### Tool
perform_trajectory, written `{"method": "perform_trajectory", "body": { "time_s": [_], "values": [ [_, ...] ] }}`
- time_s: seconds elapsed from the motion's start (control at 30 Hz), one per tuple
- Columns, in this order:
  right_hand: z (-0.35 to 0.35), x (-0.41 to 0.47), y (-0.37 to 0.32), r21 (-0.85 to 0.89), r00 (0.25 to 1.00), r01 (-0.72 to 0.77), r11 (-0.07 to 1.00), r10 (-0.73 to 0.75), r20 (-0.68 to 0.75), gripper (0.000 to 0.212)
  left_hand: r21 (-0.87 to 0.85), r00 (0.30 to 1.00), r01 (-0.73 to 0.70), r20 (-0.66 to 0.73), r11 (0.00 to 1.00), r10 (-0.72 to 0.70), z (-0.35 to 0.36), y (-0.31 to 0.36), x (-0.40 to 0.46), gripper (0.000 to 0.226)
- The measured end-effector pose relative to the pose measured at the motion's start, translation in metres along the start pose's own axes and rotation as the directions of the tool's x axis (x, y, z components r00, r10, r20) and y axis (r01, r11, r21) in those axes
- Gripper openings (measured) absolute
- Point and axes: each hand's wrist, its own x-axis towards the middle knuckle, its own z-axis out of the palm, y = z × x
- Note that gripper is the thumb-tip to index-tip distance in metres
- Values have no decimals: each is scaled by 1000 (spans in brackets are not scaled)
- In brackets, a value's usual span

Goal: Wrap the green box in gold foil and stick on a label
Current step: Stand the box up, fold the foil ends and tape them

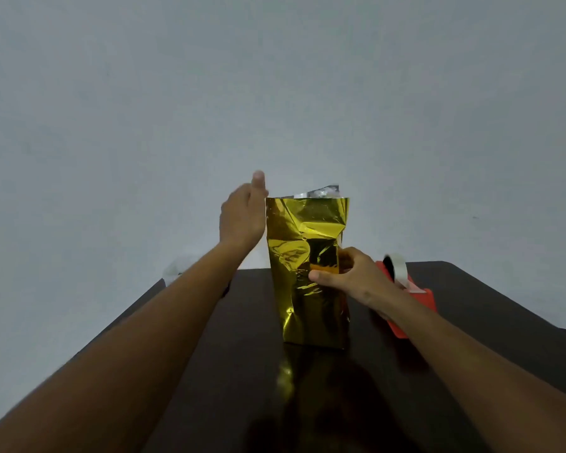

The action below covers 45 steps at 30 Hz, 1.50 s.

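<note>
Box (307,273) upright on the table (471,338), between the two hands and already sheathed in gold foil (294,223); no green shows. The foil stands up past what appears to be the box's top as an open, crumpled collar, its silver inner face showing at the rim beyond the left hand.

Left hand (242,217): flat against the upper left side of the foil, thumb raised; the fingers lie behind the foil, so whether they curl on it cannot be told. Right hand (350,276): thumb and fingers pinch the foil at mid-height on the right front edge, probably holding a seam.

Just behind the right hand and wrist lies a red dispenser (415,308) carrying a roll of tape (396,269). No label is visible.

Handling, as a judgement:
- The foil is thin, slick and quick to crease; it dents readily and may tear at corners.
- The box beneath is probably stiff and light, hence easily tipped when pushed high up.
- Best held by flat pressure on opposite faces where the box backs the foil, not by the unsupported collar, which would simply collapse.
</note>
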Motion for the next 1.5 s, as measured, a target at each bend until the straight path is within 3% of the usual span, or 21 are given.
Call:
{"method": "perform_trajectory", "body": {
  "time_s": [0.07,0.13,0.23,0.3,0.43,0.53,0.6,0.67,0.73,0.77,0.83,0.93,1.0,1.1,1.23,1.37,1.5],
  "values": [
    [2,0,-3,-34,999,6,999,-7,-42,90,-54,977,-190,91,980,195,-8,34,3,75],
    [4,0,-5,-44,998,4,999,-7,-68,89,65,894,-309,359,949,266,-7,62,2,80],
    [5,-2,-6,-30,998,10,1000,-12,-60,87,321,748,-448,646,834,153,4,77,6,60],
    [3,-4,-5,-26,998,12,1000,-14,-65,88,276,707,-445,692,852,145,7,79,8,49],
    [-3,-3,-2,-26,996,15,1000,-17,-85,91,128,722,-264,683,956,108,6,80,5,39],
    [-4,-2,0,-29,997,22,999,-24,-74,91,132,700,-255,709,958,89,0,82,0,42],
    [-4,-2,4,-18,997,30,999,-31,-68,94,39,725,-219,676,975,136,-10,86,0,41],
    [-6,-3,10,18,997,40,999,-39,-62,105,-160,848,-102,501,982,170,-22,86,5,38],
    [-9,-3,17,55,997,41,998,-37,-61,119,-293,970,-49,213,955,115,-28,75,13,42],
    [-10,-2,18,61,998,41,997,-38,-53,122,-321,992,-29,105,947,66,-30,64,15,41],
    [-11,0,21,67,999,38,997,-36,-38,121,-345,998,63,47,936,-50,-26,39,12,35],
    [-12,1,22,72,999,42,996,-40,-34,122,-325,951,300,175,897,-254,-15,-1,-3,26],
    [-12,1,22,73,999,43,996,-42,-23,123,-346,916,379,273,859,-294,-8,-17,-16,20],
    [-13,2,22,87,999,32,996,-32,-6,121,-402,907,338,381,851,-180,3,-24,-35,14],
    [-14,4,16,171,997,5,985,-18,76,118,-410,910,234,411,882,-51,13,-21,-44,14],
    [-32,2,-17,451,962,-76,889,-53,267,93,-339,883,152,468,929,26,16,-25,-45,37],
    [-52,7,-63,461,977,-111,880,13,211,77,-296,865,109,499,949,57,16,-20,-46,48]
  ]
}}
